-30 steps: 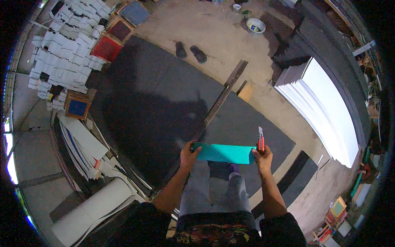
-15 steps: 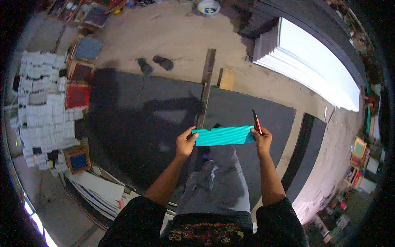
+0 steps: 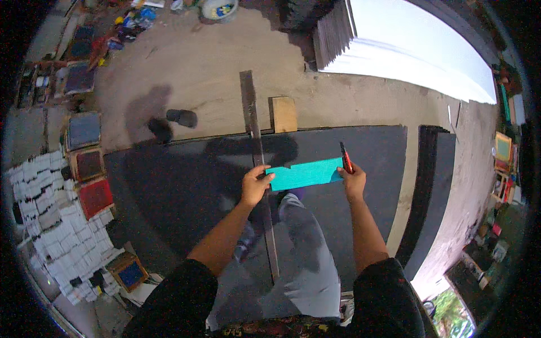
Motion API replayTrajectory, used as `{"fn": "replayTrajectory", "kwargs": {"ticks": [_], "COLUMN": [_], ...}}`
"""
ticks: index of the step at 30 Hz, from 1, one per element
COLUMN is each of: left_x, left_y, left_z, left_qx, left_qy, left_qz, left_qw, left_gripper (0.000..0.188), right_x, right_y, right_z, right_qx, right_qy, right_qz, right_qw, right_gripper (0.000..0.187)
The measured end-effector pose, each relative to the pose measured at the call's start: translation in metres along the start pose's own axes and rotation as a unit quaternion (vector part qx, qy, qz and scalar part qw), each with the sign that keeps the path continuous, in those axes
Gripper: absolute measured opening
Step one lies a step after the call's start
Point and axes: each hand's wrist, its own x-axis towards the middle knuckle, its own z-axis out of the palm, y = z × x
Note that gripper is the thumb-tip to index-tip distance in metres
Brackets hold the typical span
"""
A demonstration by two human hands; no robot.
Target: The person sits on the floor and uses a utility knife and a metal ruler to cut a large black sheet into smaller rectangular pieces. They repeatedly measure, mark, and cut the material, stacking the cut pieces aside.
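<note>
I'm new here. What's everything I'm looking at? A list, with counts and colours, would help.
Teal strip: one, teal, between both grips
Cutter: one, red and dark, right grip
Dark bar: one, brownish, across the large dark sheet
Large dark sheet: at least one, black, floor
Narrow stack: one, black, right
Block: one, tan, beyond the sheet
Sandals: two, dark, floor
Sheet stack: one, white, upper right
Basin: one, pale, top edge
Piled bundles: many, white, left
Framed panels: several, red or bluish, left
Small clutter: uncountable, mixed colours, edges
Trousers: one pair, grey, below
Sleeves: two, black, bottom
Left grip: one, bare, strip's left end
Right grip: one, bare, strip's right end
</note>
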Motion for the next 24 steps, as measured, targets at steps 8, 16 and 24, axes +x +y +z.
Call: {"fn": "replayTrajectory", "kwargs": {"ticks": [8, 16, 24], "left_x": [0.2, 0.329, 0.365], "left_y": [-0.095, -0.192, -0.204], "left_z": [0.026, 0.055, 0.071], "left_qx": [0.308, 0.361, 0.43], "left_qy": [-0.072, -0.182, -0.231], "left_qz": [0.122, 0.232, 0.279], "left_qw": [0.941, 0.885, 0.827], "left_gripper": [0.036, 0.034, 0.032], "right_x": [0.115, 0.206, 0.242], "right_y": [0.075, 0.145, 0.202], "right_z": [0.089, 0.177, 0.212], "right_qx": [0.082, -0.004, 0.025], "right_qy": [0.045, 0.157, 0.213], "right_qz": [-0.01, -0.033, -0.019], "right_qw": [0.996, 0.987, 0.977], "right_gripper": [0.037, 0.043, 0.047]}}
